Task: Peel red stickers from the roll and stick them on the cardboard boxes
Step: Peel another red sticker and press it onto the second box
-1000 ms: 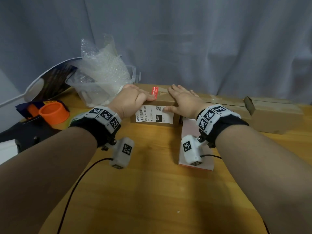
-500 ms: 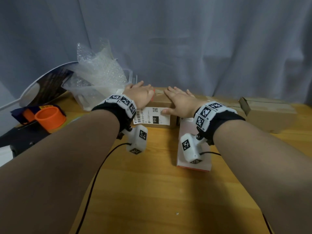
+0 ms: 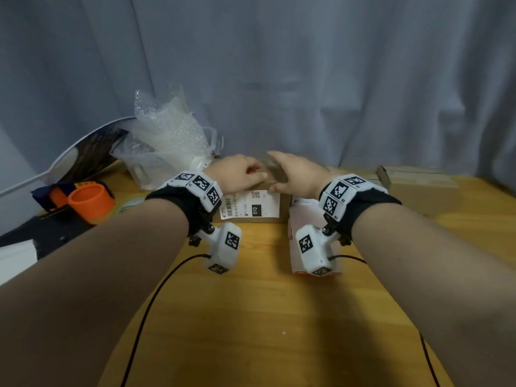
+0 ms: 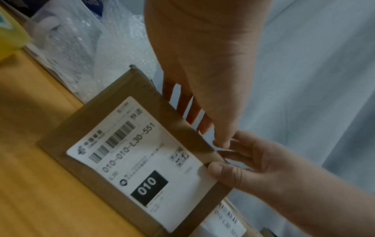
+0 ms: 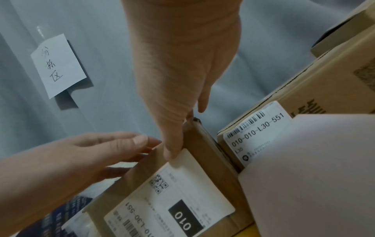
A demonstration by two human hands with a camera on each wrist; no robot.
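We have the small brown cardboard box standing at the middle of the yellow wooden table, its white printed shipping label on the side facing us. Our left hand and right hand lie on its top. Left of it sits the clear bubble-wrap bundle, and further left the orange plastic roll. Just right of the box lies a white flat packet, with a long brown cardboard carton behind that.
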